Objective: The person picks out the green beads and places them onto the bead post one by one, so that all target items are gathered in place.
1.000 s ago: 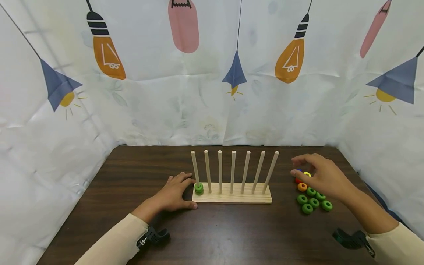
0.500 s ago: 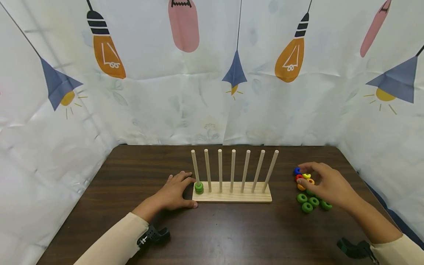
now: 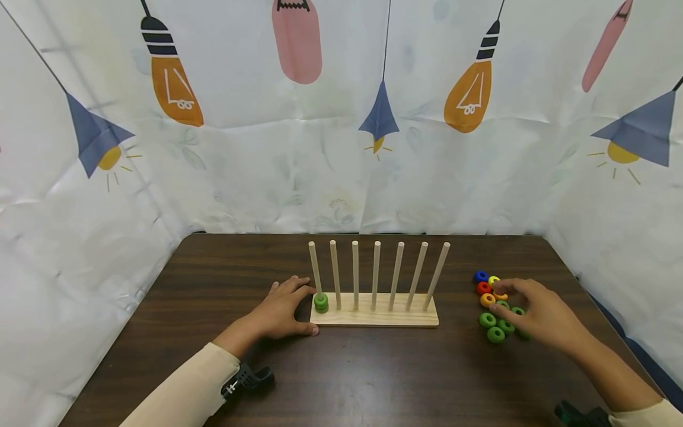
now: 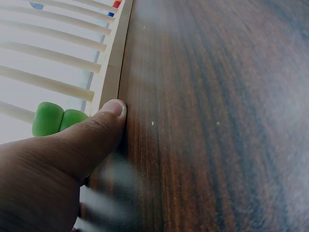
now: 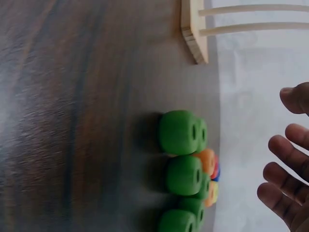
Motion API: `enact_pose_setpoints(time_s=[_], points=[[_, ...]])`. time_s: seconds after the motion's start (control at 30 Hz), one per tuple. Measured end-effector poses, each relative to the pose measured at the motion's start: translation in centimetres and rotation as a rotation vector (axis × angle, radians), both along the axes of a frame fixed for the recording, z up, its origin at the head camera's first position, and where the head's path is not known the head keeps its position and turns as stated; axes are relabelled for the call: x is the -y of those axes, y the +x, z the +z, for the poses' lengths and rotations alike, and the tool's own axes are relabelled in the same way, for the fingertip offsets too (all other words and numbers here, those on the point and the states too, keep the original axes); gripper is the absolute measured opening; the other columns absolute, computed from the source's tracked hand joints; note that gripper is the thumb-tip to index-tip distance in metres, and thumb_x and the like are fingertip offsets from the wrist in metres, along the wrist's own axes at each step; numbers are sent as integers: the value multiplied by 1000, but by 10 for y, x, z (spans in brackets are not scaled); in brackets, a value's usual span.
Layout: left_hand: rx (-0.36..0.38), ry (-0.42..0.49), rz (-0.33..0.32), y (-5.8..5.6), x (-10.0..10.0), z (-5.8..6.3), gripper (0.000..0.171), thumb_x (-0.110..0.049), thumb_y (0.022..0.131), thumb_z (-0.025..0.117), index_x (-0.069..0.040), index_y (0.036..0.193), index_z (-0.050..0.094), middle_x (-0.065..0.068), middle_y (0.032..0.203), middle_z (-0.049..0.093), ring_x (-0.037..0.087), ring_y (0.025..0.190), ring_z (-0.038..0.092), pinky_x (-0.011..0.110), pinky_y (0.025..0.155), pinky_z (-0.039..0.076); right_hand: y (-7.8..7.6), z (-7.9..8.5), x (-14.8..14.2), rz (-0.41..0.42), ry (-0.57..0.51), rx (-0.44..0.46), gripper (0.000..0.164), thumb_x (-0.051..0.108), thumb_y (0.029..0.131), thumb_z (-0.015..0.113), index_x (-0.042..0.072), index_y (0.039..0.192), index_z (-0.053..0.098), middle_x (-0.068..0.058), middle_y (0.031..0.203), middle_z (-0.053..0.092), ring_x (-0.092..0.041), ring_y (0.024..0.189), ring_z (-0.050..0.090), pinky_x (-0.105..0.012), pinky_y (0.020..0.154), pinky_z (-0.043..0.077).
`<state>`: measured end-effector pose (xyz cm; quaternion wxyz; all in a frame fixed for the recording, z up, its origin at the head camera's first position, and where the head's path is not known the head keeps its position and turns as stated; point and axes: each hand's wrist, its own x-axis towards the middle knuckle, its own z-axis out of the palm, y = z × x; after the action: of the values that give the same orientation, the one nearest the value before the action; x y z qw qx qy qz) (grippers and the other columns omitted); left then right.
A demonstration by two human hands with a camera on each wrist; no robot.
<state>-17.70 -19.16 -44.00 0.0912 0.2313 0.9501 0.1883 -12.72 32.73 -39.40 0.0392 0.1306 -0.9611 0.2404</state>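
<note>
A wooden peg rack [image 3: 373,318] with a row of upright pegs stands mid-table. Two green beads [image 3: 321,303] sit stacked on its leftmost peg. My left hand [image 3: 283,311] holds the rack's left end, thumb at the front edge and fingers toward the back; the left wrist view shows the thumb [image 4: 104,128] against the base beside those green beads [image 4: 47,119]. Over the loose beads on the right hovers my right hand [image 3: 544,314], thumb and fingers apart. The right wrist view shows nothing between its fingers [image 5: 282,150]. It partly hides several green beads [image 3: 488,320].
Behind the green beads lie orange [image 3: 488,299], red [image 3: 483,288], blue [image 3: 481,276] and yellow [image 3: 493,281] ones. The dark wood table [image 3: 363,373] ends at a printed white cloth [image 3: 240,172], which hangs behind it and at both sides.
My right hand has moved down and toward me, from above the blue, red and yellow beads to above the green ones, uncovering the coloured beads. The left hand and rack have stayed put.
</note>
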Motion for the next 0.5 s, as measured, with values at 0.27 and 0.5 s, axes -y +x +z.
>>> enact_pose_setpoints(time_s=[0.27,0.5], points=[[0,16,-6,1,0,1,80,-53,81,84,-13,144,57,19,160,36,46,150,22,69,117,12,6,-10,-7,-14,-6,46,50,42,93,77,7,128,68,-15,126,66,-37,109,65,-59,85,54],[4,12,-4,1,0,0,80,-53,81,84,-13,145,56,18,161,35,46,151,21,69,117,12,11,-18,-17,-3,-4,8,46,35,92,79,5,125,69,-13,124,67,-37,112,63,-56,87,54]])
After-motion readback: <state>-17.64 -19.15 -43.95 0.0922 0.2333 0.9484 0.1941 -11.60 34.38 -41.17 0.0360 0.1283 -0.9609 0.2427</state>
